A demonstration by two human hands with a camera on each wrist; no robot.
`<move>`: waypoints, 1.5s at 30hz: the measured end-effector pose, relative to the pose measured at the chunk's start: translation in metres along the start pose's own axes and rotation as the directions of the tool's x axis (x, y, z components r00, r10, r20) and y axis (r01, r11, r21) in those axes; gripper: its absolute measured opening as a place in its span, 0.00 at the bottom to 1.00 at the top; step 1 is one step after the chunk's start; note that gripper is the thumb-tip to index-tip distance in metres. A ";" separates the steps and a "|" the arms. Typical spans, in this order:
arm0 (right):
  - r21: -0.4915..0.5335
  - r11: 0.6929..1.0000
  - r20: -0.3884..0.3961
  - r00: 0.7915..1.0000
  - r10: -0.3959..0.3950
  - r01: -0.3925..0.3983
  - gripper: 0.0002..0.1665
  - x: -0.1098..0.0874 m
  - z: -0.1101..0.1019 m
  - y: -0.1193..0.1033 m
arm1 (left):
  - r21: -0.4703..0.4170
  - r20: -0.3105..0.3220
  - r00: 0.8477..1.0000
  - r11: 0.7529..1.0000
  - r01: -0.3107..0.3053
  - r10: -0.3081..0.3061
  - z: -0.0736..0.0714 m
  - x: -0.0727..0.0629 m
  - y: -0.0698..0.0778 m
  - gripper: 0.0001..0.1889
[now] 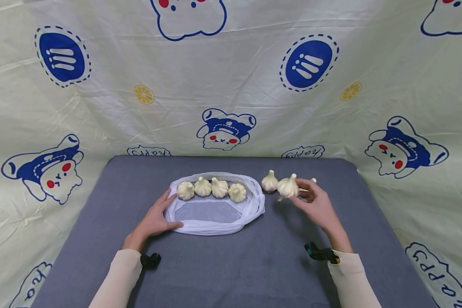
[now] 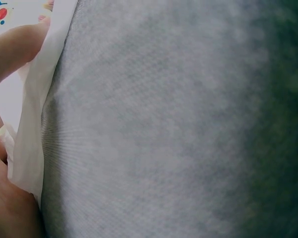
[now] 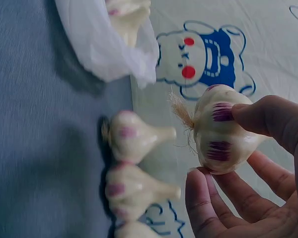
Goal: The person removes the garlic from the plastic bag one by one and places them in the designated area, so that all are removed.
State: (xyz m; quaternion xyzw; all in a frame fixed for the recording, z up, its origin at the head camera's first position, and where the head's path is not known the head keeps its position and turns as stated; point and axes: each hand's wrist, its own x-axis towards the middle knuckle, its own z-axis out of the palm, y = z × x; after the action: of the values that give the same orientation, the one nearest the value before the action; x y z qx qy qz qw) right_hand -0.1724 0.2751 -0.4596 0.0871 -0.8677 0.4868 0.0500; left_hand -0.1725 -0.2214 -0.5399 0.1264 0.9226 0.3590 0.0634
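Observation:
A white plastic bag lies with its mouth spread wide, several garlic bulbs lined up along the far side inside. At its left end my left hand holds the rim, thumb over the near edge and fingers along the outer side; the left wrist view shows plastic between thumb and fingers. My right hand grips a garlic bulb above the table, right of the bag, its roots facing the bag in the right wrist view.
More garlic bulbs stand in a row right of the bag, one beside the held bulb and others partly hidden by the right hand in the head view. A grey cloth covers the table. A printed curtain hangs behind it.

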 end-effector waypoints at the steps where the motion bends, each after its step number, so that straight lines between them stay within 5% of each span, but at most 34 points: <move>1: -0.008 1.000 -0.009 1.000 0.001 -0.001 0.34 -0.001 -0.003 0.003 | -0.001 -0.001 1.000 1.000 0.001 -0.001 0.000 0.000 0.000 0.54; 31: -0.160 0.969 -0.193 0.969 0.154 -0.186 0.38 -0.014 -0.063 0.056 | 0.009 -0.002 1.000 1.000 -0.002 0.002 0.000 -0.001 0.000 0.54; 45: -0.120 0.937 -0.284 0.915 0.285 -0.329 0.43 -0.006 -0.070 0.085 | 0.006 0.008 1.000 1.000 0.005 -0.005 -0.002 -0.001 0.001 0.54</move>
State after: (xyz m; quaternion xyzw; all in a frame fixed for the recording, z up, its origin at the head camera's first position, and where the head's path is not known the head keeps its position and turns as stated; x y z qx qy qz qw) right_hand -0.1833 0.3785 -0.4952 -0.1204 -0.8936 0.4220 0.0941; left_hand -0.1718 -0.2216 -0.5378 0.1257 0.9237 0.3556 0.0674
